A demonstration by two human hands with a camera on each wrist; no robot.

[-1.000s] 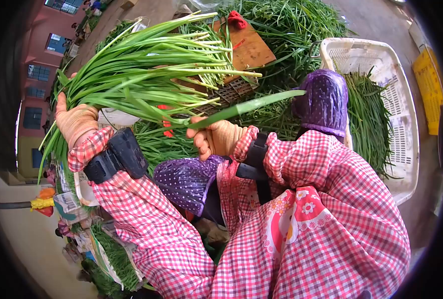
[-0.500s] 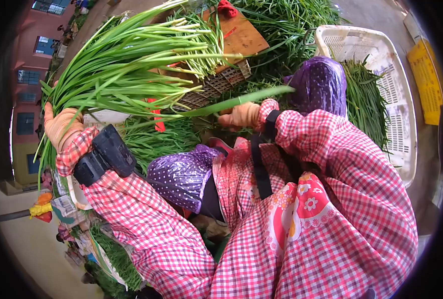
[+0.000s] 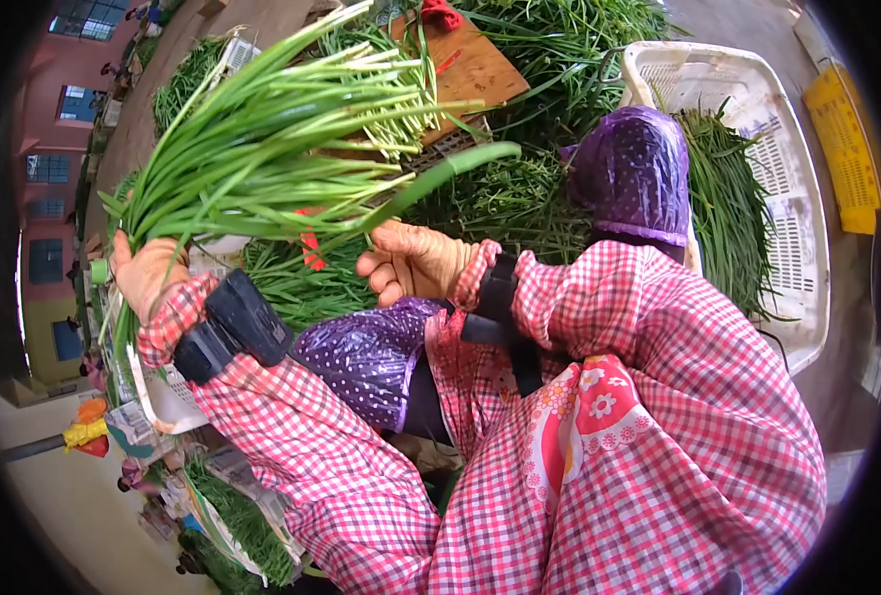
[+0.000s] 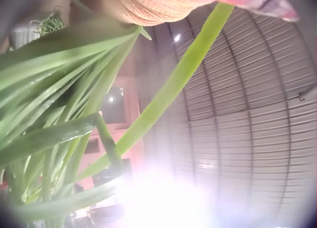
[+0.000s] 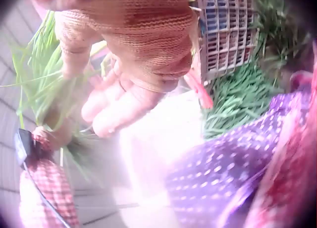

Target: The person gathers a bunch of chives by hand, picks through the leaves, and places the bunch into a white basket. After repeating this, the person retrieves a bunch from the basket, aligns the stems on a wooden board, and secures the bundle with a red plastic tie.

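Observation:
My left hand (image 3: 153, 278) grips a big bunch of green chives (image 3: 262, 149) by its leafy end, on the left in the head view. The pale stem ends fan out to the right. One broad green leaf (image 3: 460, 171) sticks out from the bunch's lower edge. Just below that leaf is my right hand (image 3: 415, 263), its fingers bent and its thumb close to the lower stems; I cannot tell whether it pinches one. Both hands wear tan knitted gloves with bare fingertips. In the left wrist view, leaves (image 4: 54, 84) hang under the gloved left hand (image 4: 148, 7).
A wooden board (image 3: 475, 74) bearing cut chives and a red cloth (image 3: 441, 14) lies ahead. Loose greens (image 3: 579, 59) are heaped behind it. On the right, a white crate (image 3: 802, 268) contains more chives, with a yellow crate (image 3: 845, 149) beyond. Purple dotted covers (image 3: 361, 362) wrap both knees.
My right hand moved right, away from the stem ends, then came back to them. The left hand keeps its grip on the chives, which shifted slightly left. The broad leaf now points more upward.

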